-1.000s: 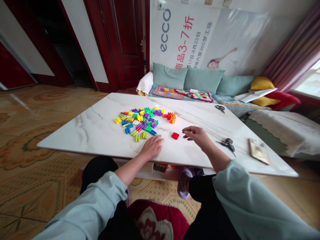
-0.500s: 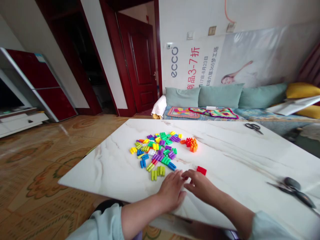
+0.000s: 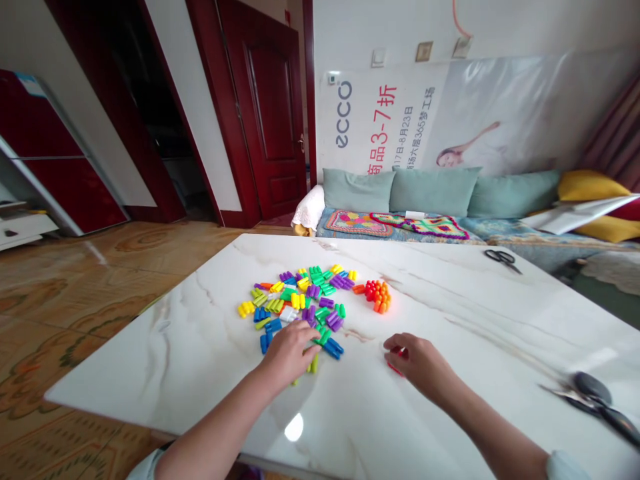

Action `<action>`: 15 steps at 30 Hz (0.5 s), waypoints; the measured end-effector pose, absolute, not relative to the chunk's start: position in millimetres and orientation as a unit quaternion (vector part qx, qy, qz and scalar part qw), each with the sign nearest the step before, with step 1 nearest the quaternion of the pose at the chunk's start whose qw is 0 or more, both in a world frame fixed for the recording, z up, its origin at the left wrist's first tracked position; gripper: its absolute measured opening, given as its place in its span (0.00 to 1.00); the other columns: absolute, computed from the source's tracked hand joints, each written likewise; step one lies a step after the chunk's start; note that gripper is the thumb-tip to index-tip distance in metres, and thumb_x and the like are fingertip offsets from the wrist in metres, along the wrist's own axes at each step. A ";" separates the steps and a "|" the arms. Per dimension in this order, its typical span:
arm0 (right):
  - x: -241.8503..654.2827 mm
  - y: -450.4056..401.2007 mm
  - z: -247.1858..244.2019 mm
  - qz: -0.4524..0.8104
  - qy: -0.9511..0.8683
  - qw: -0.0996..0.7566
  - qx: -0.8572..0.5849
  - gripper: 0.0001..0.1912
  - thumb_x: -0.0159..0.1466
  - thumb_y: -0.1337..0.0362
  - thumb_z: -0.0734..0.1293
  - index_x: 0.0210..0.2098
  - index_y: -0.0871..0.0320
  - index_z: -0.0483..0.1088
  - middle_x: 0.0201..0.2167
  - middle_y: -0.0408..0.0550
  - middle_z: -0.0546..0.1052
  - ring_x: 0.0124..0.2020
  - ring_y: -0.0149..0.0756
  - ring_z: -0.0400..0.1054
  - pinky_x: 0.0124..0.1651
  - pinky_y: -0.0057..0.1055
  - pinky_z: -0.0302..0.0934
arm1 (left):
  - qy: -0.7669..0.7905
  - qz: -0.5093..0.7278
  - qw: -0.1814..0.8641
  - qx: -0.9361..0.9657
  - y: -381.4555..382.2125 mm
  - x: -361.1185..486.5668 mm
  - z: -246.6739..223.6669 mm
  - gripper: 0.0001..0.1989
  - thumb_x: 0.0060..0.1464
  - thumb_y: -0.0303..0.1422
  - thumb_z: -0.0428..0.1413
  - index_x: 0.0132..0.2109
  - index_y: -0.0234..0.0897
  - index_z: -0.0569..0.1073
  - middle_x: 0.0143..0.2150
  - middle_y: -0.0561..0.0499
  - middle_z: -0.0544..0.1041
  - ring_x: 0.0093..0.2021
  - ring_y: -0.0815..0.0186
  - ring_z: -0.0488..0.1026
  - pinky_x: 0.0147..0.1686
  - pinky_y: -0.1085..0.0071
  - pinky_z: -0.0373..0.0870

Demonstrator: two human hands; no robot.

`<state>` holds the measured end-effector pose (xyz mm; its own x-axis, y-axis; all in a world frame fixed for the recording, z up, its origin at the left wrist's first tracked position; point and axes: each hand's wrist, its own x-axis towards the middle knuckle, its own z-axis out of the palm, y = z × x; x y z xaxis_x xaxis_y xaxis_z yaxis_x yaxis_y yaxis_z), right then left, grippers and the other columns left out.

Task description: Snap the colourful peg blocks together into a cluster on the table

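- Marble-patterned tabletop (image 3: 475,407) spreads across the head view, with a sofa (image 3: 493,230) and a wall banner (image 3: 380,120) behind it; the flat surface lets the small pieces lie loose within reach of both hands.
- Plastic tube-shaped pieces (image 3: 299,301) lie in a mixed heap left of the middle, in yellow, green, purple, blue and white, many side by side in short rows.
- Just right of the heap sits a tight red-and-orange cluster (image 3: 379,295), apparently kept together for its colours.
- The left hand (image 3: 290,352) is over the heap's near edge, fingers bent, thumb pointing towards a blue row (image 3: 333,349). From where I stand, I can't tell whether it grips anything, as its palm hides what is beneath.
- The right hand (image 3: 423,363) curls low over a red piece (image 3: 395,365), well apart from the heap; the fingers cover most of it, so I can't say whether they've closed on it.
- Black-handled scissors (image 3: 501,259) lie near the far edge, clear of both hands, perhaps to leave them working room.
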<state>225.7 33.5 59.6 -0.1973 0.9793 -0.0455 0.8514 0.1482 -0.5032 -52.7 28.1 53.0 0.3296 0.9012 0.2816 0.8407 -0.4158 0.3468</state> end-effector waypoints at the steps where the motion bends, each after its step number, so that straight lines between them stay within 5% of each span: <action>1: 233.3 37.6 59.8 0.190 -0.739 0.151 -0.628 0.11 0.58 0.63 0.63 0.38 0.53 0.74 0.37 0.47 0.77 0.35 0.37 0.71 0.36 0.32 0.62 | 0.538 0.216 0.060 0.812 29.5 -54.7 51.8 0.08 0.52 0.31 0.58 0.41 0.41 0.77 0.39 0.50 0.76 0.43 0.60 0.72 0.45 0.66 0.68; 8: 238.4 41.0 54.2 0.116 -0.752 0.062 -0.645 0.23 0.49 0.62 0.71 0.45 0.48 0.72 0.43 0.48 0.73 0.41 0.43 0.71 0.32 0.30 0.58 | 0.504 0.194 0.082 0.838 21.8 -38.0 38.6 0.17 0.48 0.37 0.63 0.47 0.45 0.75 0.45 0.49 0.73 0.47 0.58 0.69 0.49 0.61 0.67; 15: 219.6 42.5 51.6 0.129 -0.749 -0.002 -0.650 0.15 0.52 0.63 0.67 0.40 0.53 0.72 0.40 0.49 0.72 0.36 0.42 0.71 0.30 0.31 0.57 | 0.512 0.173 0.074 0.838 24.0 -33.9 25.2 0.19 0.51 0.31 0.59 0.51 0.46 0.71 0.52 0.49 0.70 0.49 0.58 0.69 0.49 0.61 0.68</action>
